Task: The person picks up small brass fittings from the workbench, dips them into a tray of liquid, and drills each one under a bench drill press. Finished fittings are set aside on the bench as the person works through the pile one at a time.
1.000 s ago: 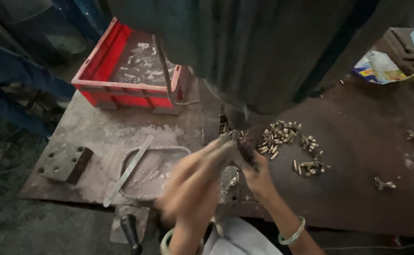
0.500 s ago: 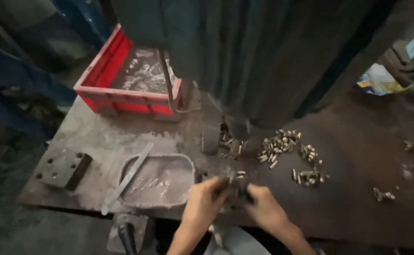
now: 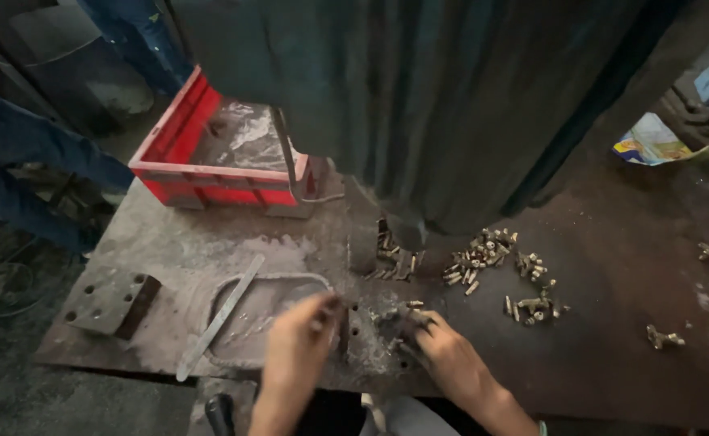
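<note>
Looking down from the head view, both hands work at the near edge of a dark metal table point(image 3: 629, 323). The left hand point(image 3: 298, 347) hovers beside a shallow metal tray point(image 3: 241, 323), fingers curled close — whether they pinch anything cannot be told through the blur. The right hand point(image 3: 443, 355) rests on a drilled metal block point(image 3: 370, 339), fingertips narrow on a small part. Brass pieces point(image 3: 483, 258) lie scattered just beyond — a red crate point(image 3: 209, 173) stands farther left.
</note>
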